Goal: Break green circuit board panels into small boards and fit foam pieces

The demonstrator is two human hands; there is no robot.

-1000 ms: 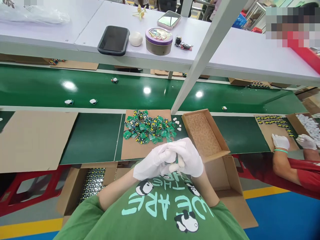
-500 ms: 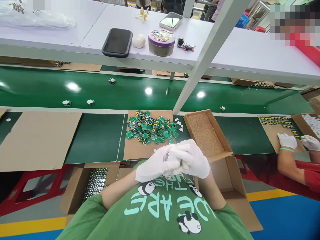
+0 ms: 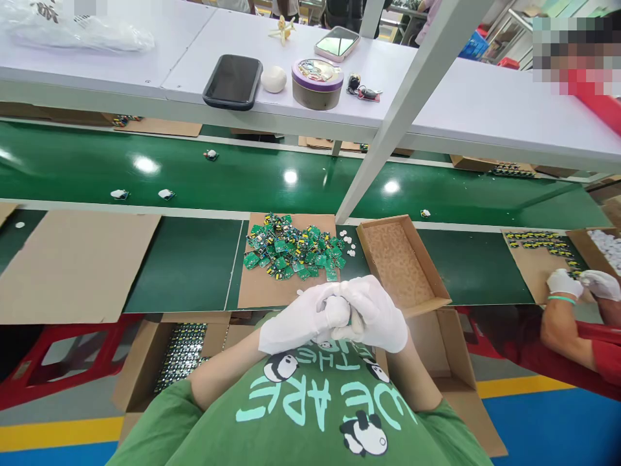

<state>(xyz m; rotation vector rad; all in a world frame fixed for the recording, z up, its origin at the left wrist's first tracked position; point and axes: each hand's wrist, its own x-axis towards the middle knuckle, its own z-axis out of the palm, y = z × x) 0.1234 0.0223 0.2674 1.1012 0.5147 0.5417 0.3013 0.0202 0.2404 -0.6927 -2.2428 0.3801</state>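
Observation:
My left hand [image 3: 305, 318] and my right hand [image 3: 374, 315], both in white gloves, meet in front of my chest. Their fingers are curled and pressed together; whatever is between them is hidden by the gloves. Just beyond the hands, a heap of small green circuit boards [image 3: 295, 249] lies on a flat cardboard sheet [image 3: 252, 294]. Several small white round pieces [image 3: 348, 241] rest on the green table right of the heap. To the right of these sits a shallow cardboard tray [image 3: 402, 259].
A green conveyor belt [image 3: 252, 175] crosses behind, carrying white-topped boards [image 3: 166, 194]. A slanted metal post [image 3: 388, 123] stands before the shelf [image 3: 174, 65]. Below the table at left is a carton of boards [image 3: 182, 349]. At right, a co-worker's gloved hands [image 3: 565, 283] handle boards.
The white-topped boards on the belt have shifted left. My hands stay together, with the fingers of my right hand drawn in closer. The co-worker's hands have come nearer each other.

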